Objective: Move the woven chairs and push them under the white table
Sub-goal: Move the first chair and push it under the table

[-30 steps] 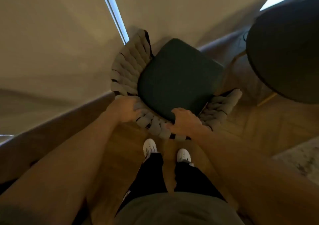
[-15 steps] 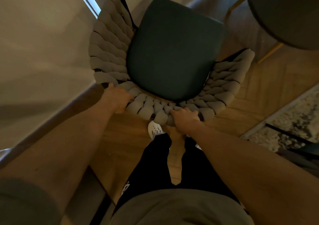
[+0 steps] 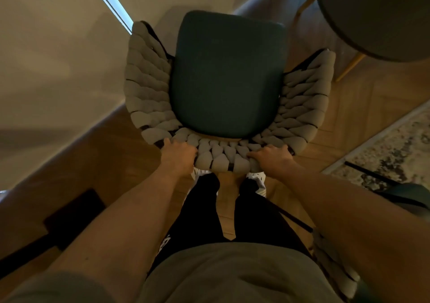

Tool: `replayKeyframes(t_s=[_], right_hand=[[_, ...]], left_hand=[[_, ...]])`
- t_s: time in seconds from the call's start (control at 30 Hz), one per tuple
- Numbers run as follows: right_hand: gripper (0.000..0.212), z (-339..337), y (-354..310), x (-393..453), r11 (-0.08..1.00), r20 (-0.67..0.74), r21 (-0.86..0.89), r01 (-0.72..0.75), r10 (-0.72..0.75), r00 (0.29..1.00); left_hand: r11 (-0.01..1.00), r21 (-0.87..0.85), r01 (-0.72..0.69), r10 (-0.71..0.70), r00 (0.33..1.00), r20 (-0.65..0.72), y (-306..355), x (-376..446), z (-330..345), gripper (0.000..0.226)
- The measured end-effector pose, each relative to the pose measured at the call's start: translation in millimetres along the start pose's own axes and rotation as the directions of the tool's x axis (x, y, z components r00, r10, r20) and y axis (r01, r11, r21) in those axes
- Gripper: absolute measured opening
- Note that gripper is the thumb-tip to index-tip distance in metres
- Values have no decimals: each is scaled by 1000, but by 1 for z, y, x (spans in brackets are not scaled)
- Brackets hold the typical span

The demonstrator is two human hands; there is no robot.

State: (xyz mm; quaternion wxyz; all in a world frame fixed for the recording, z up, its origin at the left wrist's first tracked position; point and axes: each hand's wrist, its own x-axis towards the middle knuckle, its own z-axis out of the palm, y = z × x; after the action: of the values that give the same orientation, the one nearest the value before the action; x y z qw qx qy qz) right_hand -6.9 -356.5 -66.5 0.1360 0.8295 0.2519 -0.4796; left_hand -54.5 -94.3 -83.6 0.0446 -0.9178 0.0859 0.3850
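L hand [image 3: 178,156] & R hand [image 3: 273,157]: fingers curled over woven chair [image 3: 149,98] backrest top, gripping it. Dark round worktop [image 3: 377,16] upper right, apart from chair.

We looked down at a woven chair [image 3: 149,88] with a dark green seat cushion [image 3: 228,74], our left hand [image 3: 178,155] and right hand [image 3: 272,157] gripped its braided backrest top, wooden floor [image 3: 349,114] beneath, patterned rug [image 3: 395,144] to the right, round dark tabletop [image 3: 377,16] at upper right.

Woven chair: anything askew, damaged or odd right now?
Nothing stands out. The woven chair looks intact, its dark seat cushion sitting square. The left hand and right hand grip its back rim.
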Motion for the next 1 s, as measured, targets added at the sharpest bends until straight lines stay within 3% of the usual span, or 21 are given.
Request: replayKeyframes(t_s=[0.2,0.33,0.43,0.57,0.7,0.83,1.0], right_hand=[[54,20,63,-14,991,-34,-129,-32,28,999],[67,28,93,-17,991,-74,-130,-5,-5,997],[79,25,101,-15,989,-62,-143,33,-42,997],[78,26,103,-10,978,-39,-196,64,-73,997],[72,28,102,-4,977,-15,-200,75,-80,997],[63,28,103,-4,971,-1,-224,88,-91,996],[68,34,118,-4,944,46,-298,140,-133,990]], left_hand=[[989,-119,87,-87,996,4,77,-2,4,20],[987,-158,0,5,1000,28,82,-2,-1,45],[997,-11,-70,71,983,170,51,1,-9,57],[985,157,-66,25,968,249,11,14,-3,63],[978,196,-64,27,983,184,3,19,10,46],[990,142,15,-35,989,141,15,10,20,36],[994,25,108,-110,981,160,52,-15,45,31]])
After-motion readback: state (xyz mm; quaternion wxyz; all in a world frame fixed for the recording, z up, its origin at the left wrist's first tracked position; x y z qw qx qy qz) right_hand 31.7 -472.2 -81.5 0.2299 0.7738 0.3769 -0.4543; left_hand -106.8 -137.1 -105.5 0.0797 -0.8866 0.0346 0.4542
